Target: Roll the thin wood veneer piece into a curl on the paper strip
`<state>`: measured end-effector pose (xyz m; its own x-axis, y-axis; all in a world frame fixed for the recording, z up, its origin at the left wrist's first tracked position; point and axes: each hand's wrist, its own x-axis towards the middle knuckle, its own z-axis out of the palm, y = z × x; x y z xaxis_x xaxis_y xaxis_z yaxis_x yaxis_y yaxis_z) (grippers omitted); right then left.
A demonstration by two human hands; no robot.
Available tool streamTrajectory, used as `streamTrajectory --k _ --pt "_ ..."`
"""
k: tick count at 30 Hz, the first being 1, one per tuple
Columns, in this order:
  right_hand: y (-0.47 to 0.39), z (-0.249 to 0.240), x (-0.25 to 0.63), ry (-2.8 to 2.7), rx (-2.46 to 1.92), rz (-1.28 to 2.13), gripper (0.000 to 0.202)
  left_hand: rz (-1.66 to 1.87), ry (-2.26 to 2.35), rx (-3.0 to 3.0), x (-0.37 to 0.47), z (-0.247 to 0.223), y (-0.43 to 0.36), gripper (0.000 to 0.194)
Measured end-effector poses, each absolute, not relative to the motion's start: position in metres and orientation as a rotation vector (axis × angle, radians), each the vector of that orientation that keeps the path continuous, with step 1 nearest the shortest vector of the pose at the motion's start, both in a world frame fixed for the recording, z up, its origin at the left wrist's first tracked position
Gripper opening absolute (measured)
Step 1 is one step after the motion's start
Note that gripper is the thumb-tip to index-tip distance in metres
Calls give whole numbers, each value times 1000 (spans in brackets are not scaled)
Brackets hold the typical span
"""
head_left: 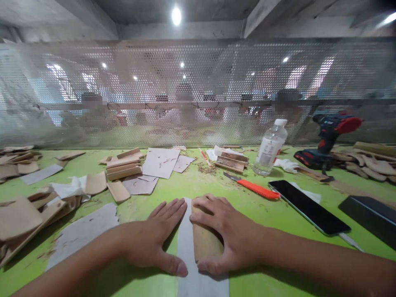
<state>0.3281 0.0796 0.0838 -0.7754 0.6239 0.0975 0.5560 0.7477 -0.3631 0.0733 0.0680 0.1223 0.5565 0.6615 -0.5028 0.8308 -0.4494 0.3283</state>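
Observation:
A curved wooden piece lies on a pale grey paper strip at the front middle of the green table. My right hand grips this piece, its fingers over the far part and its thumb at the near end. Flat with fingers stretched out, my left hand rests palm down, its fingertips and thumb on the strip's left edge. It holds nothing. The two hands are apart.
Behind the hands lie an orange-handled knife, a phone with a cable and a plastic bottle. A cordless drill stands at right. Wooden pieces and grey sheets lie left. A perforated screen closes the back.

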Motion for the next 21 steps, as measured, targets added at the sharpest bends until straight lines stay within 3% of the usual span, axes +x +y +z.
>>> streamTrajectory --k 21 --pt "85 82 330 -2724 -912 480 92 -402 1201 2248 72 120 68 133"
